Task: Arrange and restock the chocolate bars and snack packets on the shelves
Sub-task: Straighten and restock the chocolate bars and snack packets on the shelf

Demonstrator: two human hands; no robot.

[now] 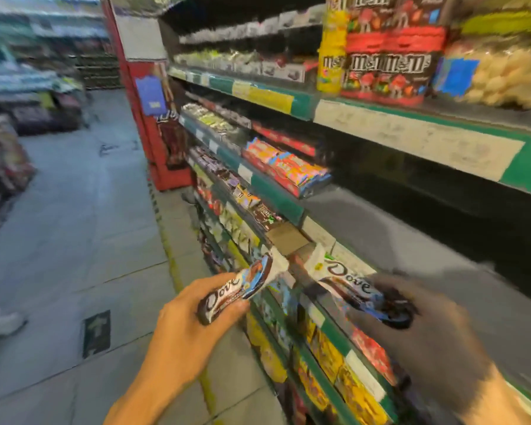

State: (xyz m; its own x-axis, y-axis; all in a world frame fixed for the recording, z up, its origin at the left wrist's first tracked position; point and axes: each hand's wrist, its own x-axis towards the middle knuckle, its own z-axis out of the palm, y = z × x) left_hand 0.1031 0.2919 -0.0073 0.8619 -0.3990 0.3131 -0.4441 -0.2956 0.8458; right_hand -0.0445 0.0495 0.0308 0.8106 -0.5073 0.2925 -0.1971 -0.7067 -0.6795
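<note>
My left hand [193,314] grips a small stack of Dove chocolate bars [236,289] in front of the shelves, low in the view. My right hand [423,326], blurred and in shadow, holds another Dove bar [350,283] by its near end over the bare grey shelf [396,240]. A brown cardboard tray [285,237] sits on that shelf just left of the bar. Colourful chocolate bars [288,167] lie on the shelf above, further along.
M&M's bags [387,65] and a yellow M&M's pack [331,47] stand on the upper shelf beside pale snack bags [500,75]. Lower shelves hold yellow packets [344,378]. The tiled aisle floor [74,240] stretches left; a red end panel [154,133] stands further off.
</note>
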